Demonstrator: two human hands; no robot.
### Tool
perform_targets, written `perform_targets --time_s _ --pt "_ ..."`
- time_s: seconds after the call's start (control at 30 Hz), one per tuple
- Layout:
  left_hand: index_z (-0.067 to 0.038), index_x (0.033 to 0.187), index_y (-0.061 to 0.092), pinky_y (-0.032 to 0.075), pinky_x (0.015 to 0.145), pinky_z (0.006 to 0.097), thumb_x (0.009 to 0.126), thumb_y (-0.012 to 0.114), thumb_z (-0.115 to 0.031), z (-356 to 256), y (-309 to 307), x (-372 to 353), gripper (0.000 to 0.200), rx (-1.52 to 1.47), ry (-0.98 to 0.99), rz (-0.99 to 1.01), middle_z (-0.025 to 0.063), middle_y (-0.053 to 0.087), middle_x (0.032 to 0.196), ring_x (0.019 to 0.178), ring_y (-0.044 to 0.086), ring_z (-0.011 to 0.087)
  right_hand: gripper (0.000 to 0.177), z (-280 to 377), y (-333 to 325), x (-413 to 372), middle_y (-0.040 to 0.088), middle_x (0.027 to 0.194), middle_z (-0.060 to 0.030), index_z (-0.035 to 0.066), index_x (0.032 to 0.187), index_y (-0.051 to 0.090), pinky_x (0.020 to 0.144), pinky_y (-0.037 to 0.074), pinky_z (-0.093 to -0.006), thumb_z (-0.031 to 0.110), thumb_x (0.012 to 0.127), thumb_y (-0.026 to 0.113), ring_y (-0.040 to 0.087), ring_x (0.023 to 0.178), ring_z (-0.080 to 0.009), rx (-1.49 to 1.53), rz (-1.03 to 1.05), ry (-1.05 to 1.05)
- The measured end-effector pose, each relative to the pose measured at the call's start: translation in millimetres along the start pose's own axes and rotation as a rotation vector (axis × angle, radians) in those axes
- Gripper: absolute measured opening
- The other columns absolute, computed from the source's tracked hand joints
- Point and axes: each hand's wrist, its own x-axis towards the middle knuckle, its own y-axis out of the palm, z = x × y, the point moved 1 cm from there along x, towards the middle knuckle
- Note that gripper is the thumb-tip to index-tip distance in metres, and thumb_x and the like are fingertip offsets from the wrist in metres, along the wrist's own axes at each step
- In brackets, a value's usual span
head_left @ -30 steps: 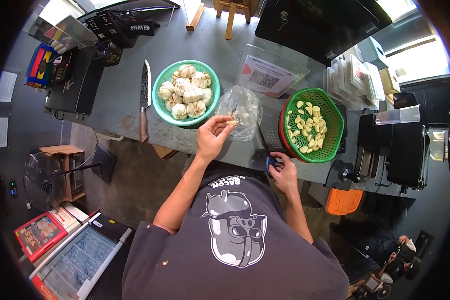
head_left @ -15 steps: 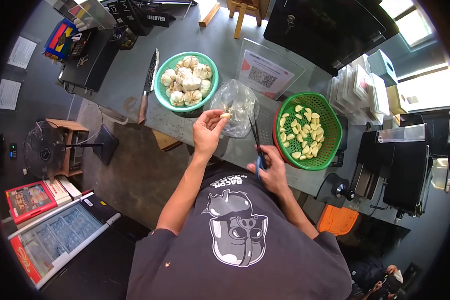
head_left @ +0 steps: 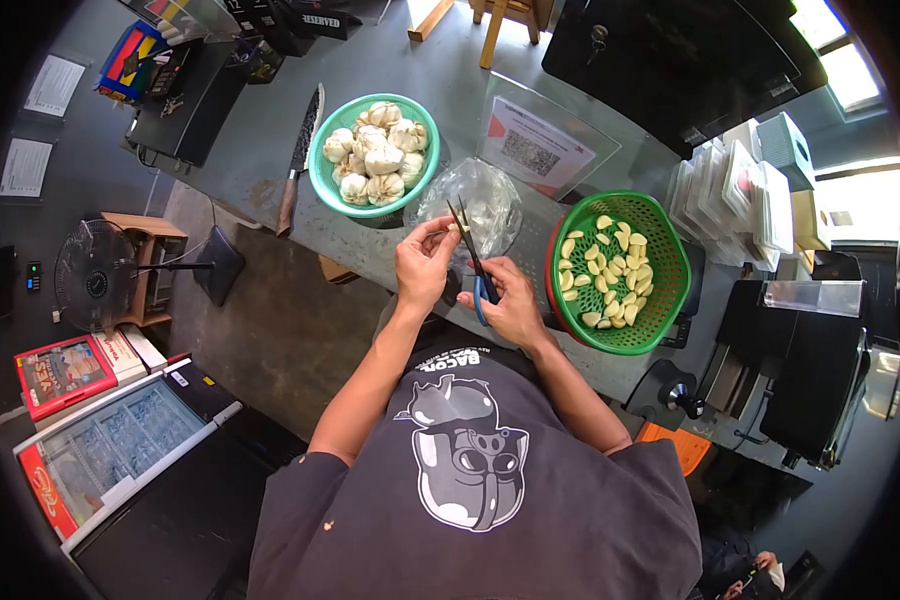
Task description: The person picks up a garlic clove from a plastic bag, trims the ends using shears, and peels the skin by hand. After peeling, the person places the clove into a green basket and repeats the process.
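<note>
Between the fingertips of my left hand [head_left: 425, 262] is a garlic clove [head_left: 454, 228], partly hidden by fingers and blades. My right hand [head_left: 510, 305] grips blue-handled scissors [head_left: 475, 262], whose dark blades reach up beside the clove. Just beyond both hands lies a clear plastic bag [head_left: 490, 205] with some scraps in it. A mint-green basket [head_left: 432, 165] at the upper left of my hands is heaped with whole garlic bulbs [head_left: 380, 150]. To the right, peeled cloves [head_left: 620, 270] lie in a green basket [head_left: 678, 290], which sits in a red one.
A large knife [head_left: 300, 165] lies left of the bulbs. Behind the bag stands a clear sign holder with a QR code [head_left: 532, 152]. Stacked plastic containers [head_left: 730, 195] are at the right, beside a black appliance [head_left: 670, 65]. A fan [head_left: 95, 285] stands at the left.
My right hand has moved left and the scissors have come from beside the bag to the clove. My left hand has shifted slightly right, still pinching the clove.
</note>
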Motion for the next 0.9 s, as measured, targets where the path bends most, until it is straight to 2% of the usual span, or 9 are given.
perform_targets --time_s 0.3,0.47,0.9 --pt "0.007 0.114 0.065 0.054 0.083 0.0233 0.093 0.068 -0.002 -2.4 -0.9 -3.3 0.023 0.025 -0.028 0.016 0.0102 0.072 0.101 0.092 0.069 0.0118 0.055 -1.5 4.2 0.9 0.06 0.103 -0.0074 -0.002 0.119 0.066 0.071 0.049 -0.0281 0.025 0.076 0.088 0.06 0.081 -0.0147 0.17 0.008 0.03" --pt "0.007 0.116 0.065 0.054 0.084 0.025 0.093 0.067 0.0 -1.8 -3.7 -3.2 0.024 0.112 -0.05 0.024 0.0103 0.072 0.102 0.091 0.068 0.0124 0.057 -2.3 3.2 3.2 0.06 0.1 -0.0069 -0.001 0.118 0.067 0.07 0.048 -0.0287 0.028 0.074 0.089 0.059 0.08 -0.015 0.123 0.005 0.016" --pt "0.008 0.117 0.066 0.055 0.084 0.0242 0.094 0.068 -0.002 2.1 -2.3 -4.6 0.026 0.061 -0.04 -0.001 0.0101 0.072 0.101 0.091 0.068 0.012 0.057 -3.5 2.0 0.1 0.06 0.097 -0.0064 -0.001 0.115 0.069 0.069 0.047 -0.0297 0.029 0.072 0.09 0.059 0.077 -0.0156 0.102 -0.005 0.024"
